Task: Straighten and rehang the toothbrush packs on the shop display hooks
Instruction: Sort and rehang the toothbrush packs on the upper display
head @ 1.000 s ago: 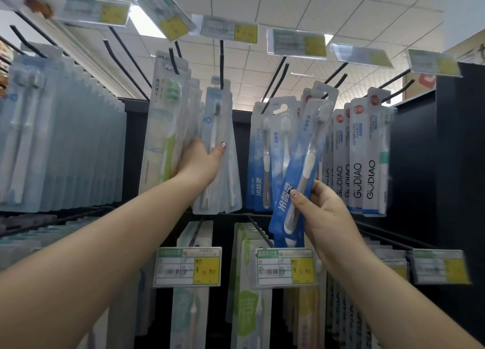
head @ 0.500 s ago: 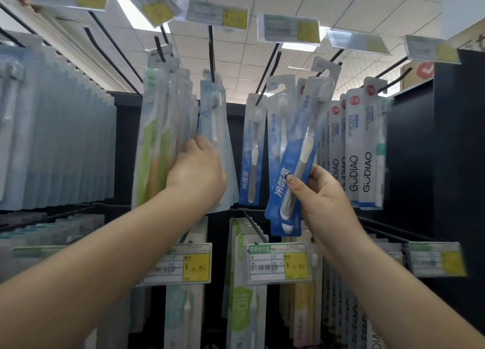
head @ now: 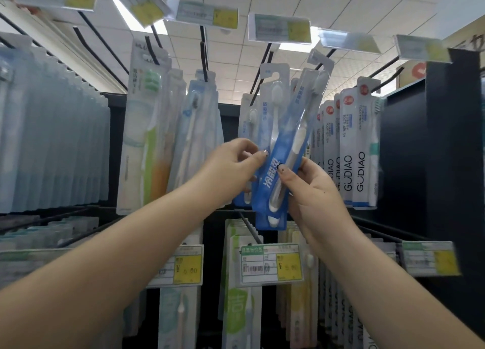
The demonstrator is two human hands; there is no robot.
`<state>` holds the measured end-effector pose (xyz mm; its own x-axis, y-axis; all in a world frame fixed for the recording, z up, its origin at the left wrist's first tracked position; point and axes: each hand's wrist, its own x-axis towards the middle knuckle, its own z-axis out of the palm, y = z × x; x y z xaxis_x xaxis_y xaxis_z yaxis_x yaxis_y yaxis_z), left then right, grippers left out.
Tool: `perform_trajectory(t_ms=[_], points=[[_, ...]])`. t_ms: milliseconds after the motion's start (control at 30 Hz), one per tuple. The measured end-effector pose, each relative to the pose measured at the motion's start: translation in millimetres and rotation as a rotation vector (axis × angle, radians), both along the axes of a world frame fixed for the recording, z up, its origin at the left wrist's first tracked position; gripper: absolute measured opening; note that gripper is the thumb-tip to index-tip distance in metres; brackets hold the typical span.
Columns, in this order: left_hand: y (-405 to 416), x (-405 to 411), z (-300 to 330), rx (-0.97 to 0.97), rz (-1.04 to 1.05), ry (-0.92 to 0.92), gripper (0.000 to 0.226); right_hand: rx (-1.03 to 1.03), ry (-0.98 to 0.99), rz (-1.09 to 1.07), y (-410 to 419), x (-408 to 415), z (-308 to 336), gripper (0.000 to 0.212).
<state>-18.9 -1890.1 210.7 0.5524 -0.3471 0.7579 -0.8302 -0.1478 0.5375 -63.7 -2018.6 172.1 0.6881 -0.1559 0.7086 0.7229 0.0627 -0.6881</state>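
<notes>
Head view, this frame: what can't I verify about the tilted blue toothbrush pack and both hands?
- Tilted blue pack: whether its hang hole is on a hook; the top is motion-blurred against the ceiling.
- Left hand: which pack its fingertips touch; they overlap two blue packs.
- Right hand: fingers hidden behind the pack.
- Price label: digits too blurred to read.

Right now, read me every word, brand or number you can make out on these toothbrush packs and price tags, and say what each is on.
"GUDIAO": white card packs, upper right.
"TOOTHBRUSH": the same white packs, small print.
"冷酸灵": tilted blue toothbrush pack held by right hand, left hand touching it.
"¥ 5.00", roughly: yellow-and-white price tag.
"¥ 0.00", roughly: neighbouring price tag.
Overhead tags: too blurred.
</notes>
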Motion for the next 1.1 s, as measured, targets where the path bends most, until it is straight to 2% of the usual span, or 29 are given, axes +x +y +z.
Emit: perform_trajectory(t_ms=[100, 233, 433, 533, 700, 900, 1000, 1100], points=[[-6, 2, 4, -0.068, -0.091, 0.069, 0.01, 0.017, -0.011, 0.041, 3, -1, 4, 0.029], [-8, 2, 9, -0.145, -0.121, 0.037, 0.014, 0.036, -0.043, 0.06, 5, -2, 10, 0.035], [-8, 6, 12, -0.237, -0.139, 0.04, 0.016, 0.102, -0.037, 0.147, 8, -3, 11, 0.033], [-5, 9, 14, -0.286, -0.115, 0.051, 0.015, 0.111, -0.003, 0.116, 4, -1, 3, 0.03], [-8, 16, 17, -0.257, -0.094, 0.046, 0.016, 0.138, 0.059, 0.083, -3, 5, -6, 0.043], [-11, 12, 20, -0.245, -0.114, 0.02, 0.016, 0.177, 0.071, 0.099, -10, 2, -5, 0.04], [-13, 17, 17, -0.237, -0.081, 0.028, 0.016, 0.145, 0.076, 0.095, -11, -1, -5, 0.039], [-14, 28, 16, -0.24, -0.053, 0.086, 0.017, 0.057, 0.085, 0.063, -12, -3, -6, 0.03]])
